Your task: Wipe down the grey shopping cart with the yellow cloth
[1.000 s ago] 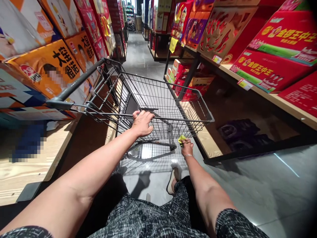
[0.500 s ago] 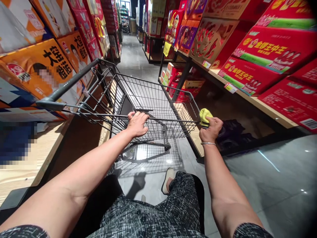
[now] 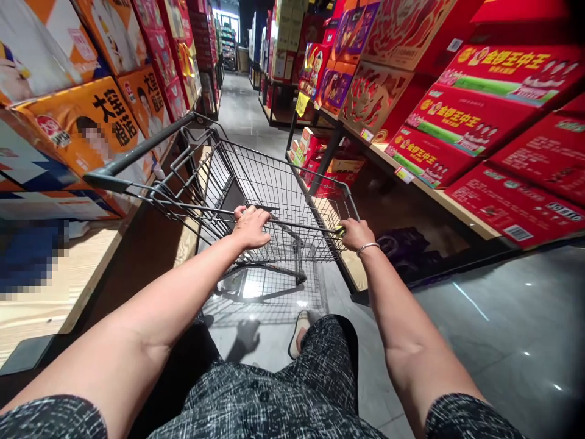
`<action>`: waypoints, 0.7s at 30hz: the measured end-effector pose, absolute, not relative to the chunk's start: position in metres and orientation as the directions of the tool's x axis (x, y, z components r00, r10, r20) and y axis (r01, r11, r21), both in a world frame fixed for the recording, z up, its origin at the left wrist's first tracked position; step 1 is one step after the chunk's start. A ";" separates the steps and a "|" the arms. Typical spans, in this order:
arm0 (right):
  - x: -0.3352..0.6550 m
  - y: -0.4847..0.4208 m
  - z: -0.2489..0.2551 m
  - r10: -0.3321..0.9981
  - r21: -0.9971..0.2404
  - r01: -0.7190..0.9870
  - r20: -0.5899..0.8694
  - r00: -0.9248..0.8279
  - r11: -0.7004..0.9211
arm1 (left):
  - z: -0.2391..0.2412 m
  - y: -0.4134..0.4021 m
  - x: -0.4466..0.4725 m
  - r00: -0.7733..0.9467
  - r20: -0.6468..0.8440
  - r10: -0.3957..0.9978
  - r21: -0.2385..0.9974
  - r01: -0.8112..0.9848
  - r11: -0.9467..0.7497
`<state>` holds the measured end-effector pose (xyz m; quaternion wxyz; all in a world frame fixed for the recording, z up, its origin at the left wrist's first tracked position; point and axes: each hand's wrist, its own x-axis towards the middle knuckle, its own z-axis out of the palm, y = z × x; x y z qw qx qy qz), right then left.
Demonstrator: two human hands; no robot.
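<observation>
A dark grey wire shopping cart (image 3: 283,177) stands sideways before me, its handle bar (image 3: 141,146) to the left. My left hand (image 3: 250,228) is closed over the near top rail, about halfway along. Further right on that rail, near the cart's front corner, my right hand (image 3: 359,234) is closed on a yellow cloth (image 3: 340,230). Only a small patch of the cloth shows past the fingers; the rest is hidden by the hand. The cloth presses against the rail. Nothing lies in the part of the basket I can see.
Red boxes (image 3: 457,116) fill the right shelf, whose wooden edge (image 3: 457,207) runs close to the cart. Orange cartons (image 3: 77,128) are stacked on the left above a wooden ledge (image 3: 68,305). A grey tiled aisle (image 3: 244,100) leads away ahead between further shelves.
My right hand has moved left and slightly down with the yellow cloth, which is now mostly covered by the fingers. My left hand keeps its place on the rail. The view has shifted slightly.
</observation>
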<state>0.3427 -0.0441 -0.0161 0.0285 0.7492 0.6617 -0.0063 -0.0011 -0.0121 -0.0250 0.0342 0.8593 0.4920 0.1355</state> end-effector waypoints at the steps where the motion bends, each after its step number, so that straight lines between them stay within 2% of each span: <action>1: 0.343 -0.047 -0.019 0.992 0.027 0.992 -0.026 0.126 -0.125 | -0.025 -0.010 -0.002 0.483 0.194 0.854 0.188 0.836 -0.516; 5: 0.345 -0.056 -0.026 0.990 -0.009 0.990 0.009 0.139 -0.139 | -0.023 -0.005 -0.005 0.508 0.155 0.847 0.156 0.834 -0.529; 11: 0.350 -0.069 -0.024 0.993 0.030 0.993 -0.009 0.119 -0.118 | -0.021 -0.005 -0.005 0.557 0.085 0.826 0.128 0.816 -0.563; 15: 0.358 -0.081 -0.025 0.986 0.078 0.984 -0.025 0.165 -0.163 | -0.023 -0.008 0.002 0.611 0.102 0.785 0.137 0.773 -0.619; 21: 0.367 -0.104 -0.033 0.984 0.105 0.979 0.048 0.172 -0.176 | -0.028 -0.007 0.011 0.659 0.133 0.740 0.161 0.723 -0.672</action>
